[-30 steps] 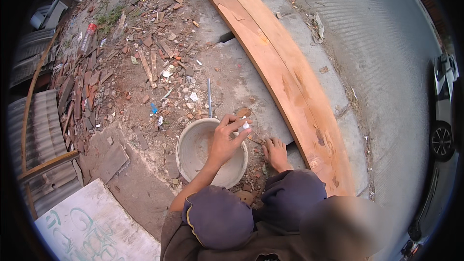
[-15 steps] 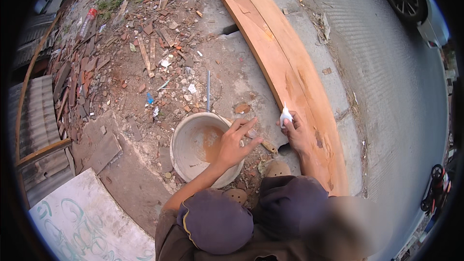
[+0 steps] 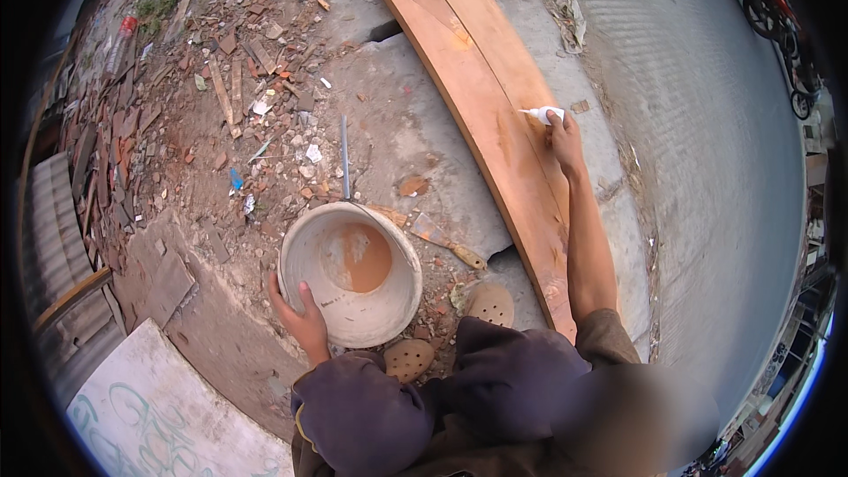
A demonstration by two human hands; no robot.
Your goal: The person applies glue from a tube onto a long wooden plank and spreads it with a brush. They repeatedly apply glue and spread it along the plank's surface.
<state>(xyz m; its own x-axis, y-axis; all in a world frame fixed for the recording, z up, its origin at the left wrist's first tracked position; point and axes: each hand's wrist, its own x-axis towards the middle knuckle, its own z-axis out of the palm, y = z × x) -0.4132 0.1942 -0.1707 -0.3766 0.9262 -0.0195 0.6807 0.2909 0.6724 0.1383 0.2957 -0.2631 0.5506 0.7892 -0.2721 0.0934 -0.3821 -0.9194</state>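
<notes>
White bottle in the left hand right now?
No, the right hand holds the white bottle over the wooden boards, while the left hand is at the bucket.

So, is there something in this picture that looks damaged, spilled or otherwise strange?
Yes. The wooden boards look blemished: uneven brownish patches interrupt their paler surface, including near the white bottle in the right hand. To their left, brick rubble and wood scraps lie scattered untidily.

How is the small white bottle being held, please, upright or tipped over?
Tipped: the white bottle lies sideways in the right hand, its thin nozzle pointing left.
</notes>
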